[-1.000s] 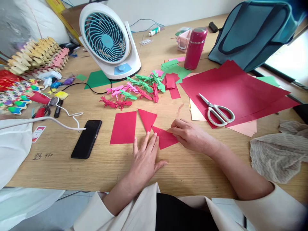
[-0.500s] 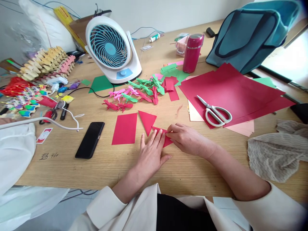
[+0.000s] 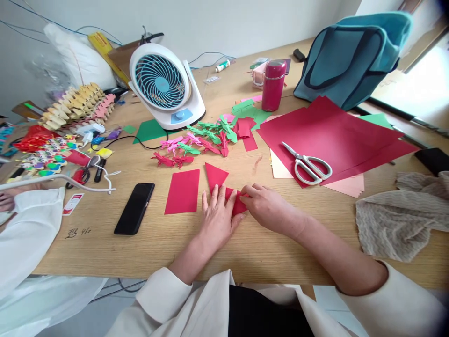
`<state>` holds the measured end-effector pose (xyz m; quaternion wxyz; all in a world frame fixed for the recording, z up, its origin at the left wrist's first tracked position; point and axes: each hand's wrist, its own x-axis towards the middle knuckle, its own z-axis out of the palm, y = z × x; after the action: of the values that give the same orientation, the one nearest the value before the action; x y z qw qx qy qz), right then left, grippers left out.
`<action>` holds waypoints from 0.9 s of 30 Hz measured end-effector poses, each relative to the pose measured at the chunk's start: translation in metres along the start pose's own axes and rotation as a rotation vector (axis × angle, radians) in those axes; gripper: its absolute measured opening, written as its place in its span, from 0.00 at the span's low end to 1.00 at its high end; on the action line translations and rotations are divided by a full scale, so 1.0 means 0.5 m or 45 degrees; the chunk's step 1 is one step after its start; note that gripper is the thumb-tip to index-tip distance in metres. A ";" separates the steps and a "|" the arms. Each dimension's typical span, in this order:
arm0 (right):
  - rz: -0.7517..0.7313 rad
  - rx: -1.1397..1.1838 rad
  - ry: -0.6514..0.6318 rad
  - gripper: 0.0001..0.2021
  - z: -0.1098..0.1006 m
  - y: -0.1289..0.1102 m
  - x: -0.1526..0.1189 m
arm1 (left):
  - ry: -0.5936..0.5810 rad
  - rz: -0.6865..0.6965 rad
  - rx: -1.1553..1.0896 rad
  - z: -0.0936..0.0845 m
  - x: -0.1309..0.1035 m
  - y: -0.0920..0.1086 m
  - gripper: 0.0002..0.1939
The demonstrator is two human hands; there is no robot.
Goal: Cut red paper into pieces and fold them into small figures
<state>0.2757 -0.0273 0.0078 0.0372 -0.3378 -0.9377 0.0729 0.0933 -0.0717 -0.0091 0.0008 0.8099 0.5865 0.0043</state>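
A small folded piece of red paper lies on the table, partly hidden under both hands. My left hand is spread flat with its fingertips pressing on the paper's left part. At the paper's right side, my right hand has its fingers closed in a pinch on the edge. Just beyond my left fingertips is a red paper triangle, and to the left lies a flat red paper rectangle. White-handled scissors rest on large red sheets to the right.
Folded pink, green and red paper figures lie beyond the hands, before a white fan. A black phone is at left, a red thermos and blue bag behind, a cloth at right. Another person's sleeve shows far left.
My left fingers have spread wider and shifted slightly left on the red paper. My right hand stays pinched at its right edge. The whole view has shifted a little.
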 end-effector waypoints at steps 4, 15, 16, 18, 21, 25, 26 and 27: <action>0.050 -0.051 -0.022 0.11 -0.002 -0.013 -0.002 | 0.018 0.005 -0.006 -0.003 0.001 0.000 0.32; 0.383 -0.111 -0.090 0.13 -0.025 -0.039 -0.020 | 0.078 -0.135 0.009 -0.042 0.008 -0.067 0.25; 0.439 -0.121 -0.074 0.14 -0.024 -0.036 -0.019 | 0.066 -0.144 0.005 -0.047 0.009 -0.072 0.23; 0.548 -0.151 -0.036 0.15 -0.020 -0.028 -0.016 | 0.019 -0.155 -0.002 -0.058 0.012 -0.080 0.23; 0.607 -0.193 0.047 0.17 -0.013 -0.025 -0.011 | -0.105 -0.172 -0.022 -0.075 0.015 -0.085 0.25; 0.544 -0.163 0.132 0.25 0.004 -0.042 -0.004 | -0.268 -0.153 -0.073 -0.090 0.014 -0.087 0.30; 0.542 -0.150 0.126 0.26 0.010 -0.046 -0.003 | -0.291 -0.140 -0.077 -0.091 0.016 -0.088 0.32; 0.542 -0.137 0.114 0.27 0.015 -0.048 -0.001 | -0.304 -0.129 -0.074 -0.091 0.019 -0.089 0.33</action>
<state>0.2601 -0.0468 0.0044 0.0444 -0.5325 -0.8451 0.0140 0.0536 -0.0489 0.0361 0.0942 0.7735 0.6222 -0.0752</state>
